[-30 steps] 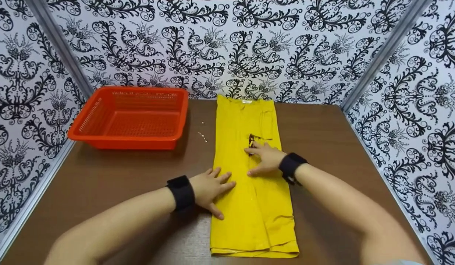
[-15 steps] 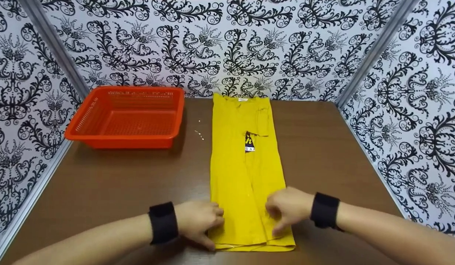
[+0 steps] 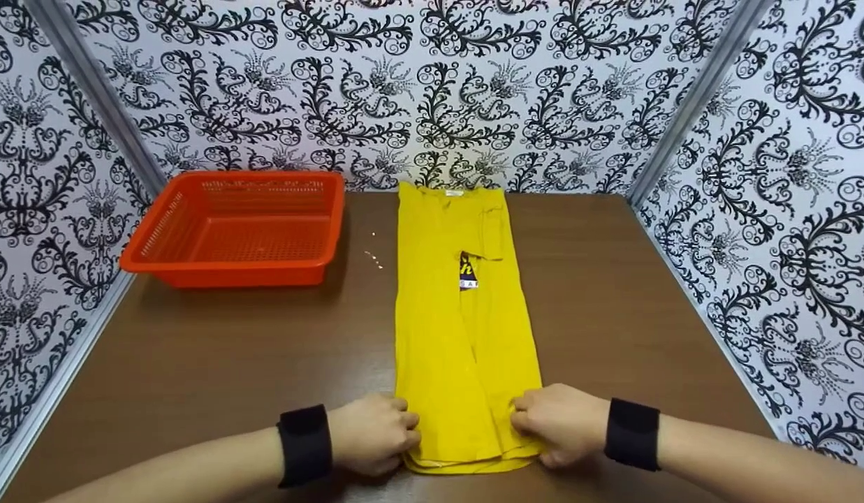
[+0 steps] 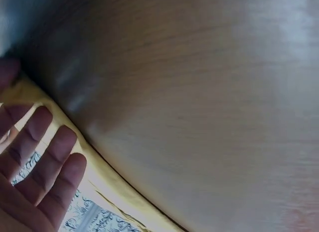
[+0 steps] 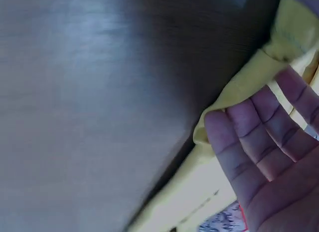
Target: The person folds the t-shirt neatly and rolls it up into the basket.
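Note:
A yellow T-shirt [image 3: 438,328], folded into a long strip, lies lengthwise on the table with its collar at the far end. A sleeve lies folded over it, and a bit of dark print shows in the middle. My left hand [image 3: 377,432] grips the left edge of the shirt near the hem. Opposite, my right hand [image 3: 566,423] pinches the right edge, its fingers curled over the cloth. In the left wrist view, fingertips [image 4: 64,137] lie along the shirt's edge. The right wrist view has cloth [image 5: 239,85] bunching at the fingers.
An orange plastic basket [image 3: 222,265] with slotted sides stands at the back left of the brown table [image 3: 278,349]. Small light specks [image 3: 376,260] lie between basket and shirt. Patterned walls [image 3: 376,84] enclose the back and sides.
Both hands have moved from flat on the shirt's middle toward its hem, and their fingers have curled round the edges there. The printed patch, earlier partly covered by the right hand, now shows.

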Demonstrator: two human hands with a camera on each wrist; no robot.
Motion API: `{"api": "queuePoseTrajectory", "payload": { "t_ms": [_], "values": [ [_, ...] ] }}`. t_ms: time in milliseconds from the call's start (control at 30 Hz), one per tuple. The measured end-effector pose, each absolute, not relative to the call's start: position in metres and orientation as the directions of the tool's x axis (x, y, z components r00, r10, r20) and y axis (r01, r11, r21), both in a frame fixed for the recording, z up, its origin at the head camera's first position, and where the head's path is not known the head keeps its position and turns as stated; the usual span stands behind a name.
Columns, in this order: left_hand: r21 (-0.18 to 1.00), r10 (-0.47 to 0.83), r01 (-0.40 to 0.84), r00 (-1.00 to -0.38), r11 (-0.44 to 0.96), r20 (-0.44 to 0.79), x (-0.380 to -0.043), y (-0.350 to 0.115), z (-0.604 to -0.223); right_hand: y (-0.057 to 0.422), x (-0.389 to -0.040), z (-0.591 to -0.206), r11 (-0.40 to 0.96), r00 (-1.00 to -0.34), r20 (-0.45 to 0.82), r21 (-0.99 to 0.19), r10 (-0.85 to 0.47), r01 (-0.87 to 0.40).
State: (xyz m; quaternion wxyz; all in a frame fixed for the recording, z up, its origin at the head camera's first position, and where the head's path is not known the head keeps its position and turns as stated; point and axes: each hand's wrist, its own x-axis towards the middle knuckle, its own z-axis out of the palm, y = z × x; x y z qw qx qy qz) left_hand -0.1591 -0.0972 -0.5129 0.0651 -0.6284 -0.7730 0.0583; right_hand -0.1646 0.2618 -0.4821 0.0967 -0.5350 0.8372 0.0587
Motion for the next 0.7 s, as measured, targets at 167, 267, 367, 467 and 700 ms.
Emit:
{"api": "queuePoseTrajectory", "payload": {
  "t_ms": [167, 267, 367, 467, 700],
  "values": [
    [-0.180, 0.974, 0.958, -0.214, 0.223, 0.070, -0.158, -0.096, -0.514, 0.265, -0.166, -0.484, 0.355, -0.351, -0.128, -0.005, -0.928, -0.935],
    [-0.082, 0.968, 0.966, -0.243, 0.247, 0.054, -0.163, -0.097, -0.507, 0.270, -0.174, -0.486, 0.381, -0.369, -0.106, -0.135, -0.923, -0.915],
    [0.135, 0.951, 0.943, -0.309, 0.304, 0.020, -0.171, -0.100, -0.500, 0.277, -0.183, -0.486, 0.413, -0.407, -0.087, -0.308, -0.909, -0.857],
    [0.378, 0.924, 0.857, -0.383, 0.350, 0.013, -0.181, -0.105, -0.497, 0.283, -0.193, -0.485, 0.425, -0.454, -0.049, -0.451, -0.890, -0.785],
    [0.599, 0.816, 0.696, -0.566, 0.396, 0.119, -0.208, -0.110, -0.493, 0.289, -0.219, -0.476, 0.396, -0.559, -0.029, -0.737, -0.829, -0.549]
  ]
}}
